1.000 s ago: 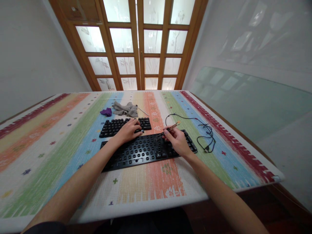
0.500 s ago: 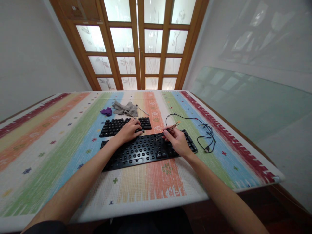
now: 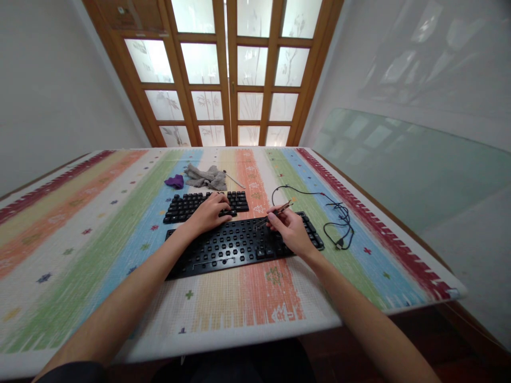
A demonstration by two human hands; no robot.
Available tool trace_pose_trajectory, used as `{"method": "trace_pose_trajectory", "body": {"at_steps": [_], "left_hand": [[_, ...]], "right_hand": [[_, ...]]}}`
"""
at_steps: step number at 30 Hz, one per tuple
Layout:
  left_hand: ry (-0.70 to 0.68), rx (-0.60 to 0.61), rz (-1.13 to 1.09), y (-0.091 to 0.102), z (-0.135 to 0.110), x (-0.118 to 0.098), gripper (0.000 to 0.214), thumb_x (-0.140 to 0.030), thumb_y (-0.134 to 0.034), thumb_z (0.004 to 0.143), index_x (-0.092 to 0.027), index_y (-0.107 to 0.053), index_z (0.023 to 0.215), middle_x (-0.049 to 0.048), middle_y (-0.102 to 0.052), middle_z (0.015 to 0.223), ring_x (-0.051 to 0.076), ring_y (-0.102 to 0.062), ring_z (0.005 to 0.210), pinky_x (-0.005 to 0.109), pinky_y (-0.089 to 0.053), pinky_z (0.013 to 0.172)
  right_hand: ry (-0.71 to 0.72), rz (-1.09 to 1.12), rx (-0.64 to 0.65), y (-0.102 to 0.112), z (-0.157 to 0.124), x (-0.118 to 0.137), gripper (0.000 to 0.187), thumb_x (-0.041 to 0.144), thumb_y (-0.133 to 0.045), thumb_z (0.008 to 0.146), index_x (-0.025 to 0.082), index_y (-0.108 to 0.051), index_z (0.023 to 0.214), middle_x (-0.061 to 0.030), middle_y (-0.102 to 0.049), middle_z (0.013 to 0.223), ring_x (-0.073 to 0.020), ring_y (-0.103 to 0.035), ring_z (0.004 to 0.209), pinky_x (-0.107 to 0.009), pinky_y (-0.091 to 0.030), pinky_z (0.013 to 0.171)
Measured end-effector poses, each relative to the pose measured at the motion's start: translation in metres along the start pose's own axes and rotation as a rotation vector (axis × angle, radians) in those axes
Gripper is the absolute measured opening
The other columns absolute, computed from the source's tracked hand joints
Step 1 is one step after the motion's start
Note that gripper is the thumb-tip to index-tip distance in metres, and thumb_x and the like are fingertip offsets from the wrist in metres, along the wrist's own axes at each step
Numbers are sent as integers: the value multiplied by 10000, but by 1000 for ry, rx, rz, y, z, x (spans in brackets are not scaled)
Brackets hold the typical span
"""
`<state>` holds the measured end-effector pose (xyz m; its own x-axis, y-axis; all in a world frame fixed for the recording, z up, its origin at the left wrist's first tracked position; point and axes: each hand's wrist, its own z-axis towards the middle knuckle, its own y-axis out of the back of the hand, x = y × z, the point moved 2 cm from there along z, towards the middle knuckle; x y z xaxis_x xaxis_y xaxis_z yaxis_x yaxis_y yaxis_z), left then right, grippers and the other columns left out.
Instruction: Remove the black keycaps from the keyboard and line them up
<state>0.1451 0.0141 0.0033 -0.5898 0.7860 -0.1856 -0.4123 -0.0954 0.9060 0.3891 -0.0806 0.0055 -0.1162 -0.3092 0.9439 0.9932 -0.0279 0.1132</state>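
A black keyboard base (image 3: 227, 249) with its keycaps off lies in the middle of the striped table. Behind it sits a block of black keycaps (image 3: 186, 206). My left hand (image 3: 210, 211) rests across the far edge of the base and the keycap block, fingers curled down on them. My right hand (image 3: 290, 230) is over the right part of the base, pinching a thin brush-like tool (image 3: 275, 211) whose tip points left at the base.
The keyboard's black cable (image 3: 335, 215) coils on the table at the right. A grey cloth (image 3: 205, 177), a purple cloth (image 3: 174, 182) and a thin rod (image 3: 235, 182) lie behind the keycaps. The table edge runs close in front of me; glass-paned wooden doors (image 3: 231, 74) stand beyond.
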Motion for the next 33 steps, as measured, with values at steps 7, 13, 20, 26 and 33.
{"method": "trace_pose_trajectory", "body": {"at_steps": [7,13,20,26,33], "left_hand": [[-3,4,3,-1,-3,5,127,-302,-678,841,-177,-692,859,82,-582,1038,252,-518,1027,443,-468,942],[1,6,-6,0,-4,5,113,-295,-675,841,-185,-695,859,79,-577,1035,254,-517,1033,447,-466,945],[0,-5,4,0,-3,5,132,-309,-683,833,-192,-689,893,70,-583,1032,249,-518,1025,441,-461,951],[-1,3,1,-2,2,-5,128,-296,-667,845,-185,-692,903,77,-588,1045,251,-509,1023,437,-459,944],[2,9,0,-4,7,-8,73,-255,-660,838,-201,-696,873,66,-586,1036,243,-506,1010,431,-463,938]], "right_hand": [[10,-32,-2,1,0,0,400,556,-637,845,168,-634,942,-36,-661,738,-174,-630,686,-299,-509,650],[1,-26,0,1,0,1,405,563,-652,829,173,-633,935,-36,-661,731,-177,-632,679,-302,-513,647],[-11,-17,23,2,0,1,411,572,-655,821,175,-633,926,-36,-656,768,-176,-647,692,-303,-529,658],[-5,-34,48,2,-1,2,382,544,-648,840,174,-636,938,-36,-658,795,-173,-653,702,-304,-527,678],[9,-52,57,3,-1,3,379,545,-639,846,175,-639,929,-36,-663,784,-177,-656,706,-304,-529,675]]}}
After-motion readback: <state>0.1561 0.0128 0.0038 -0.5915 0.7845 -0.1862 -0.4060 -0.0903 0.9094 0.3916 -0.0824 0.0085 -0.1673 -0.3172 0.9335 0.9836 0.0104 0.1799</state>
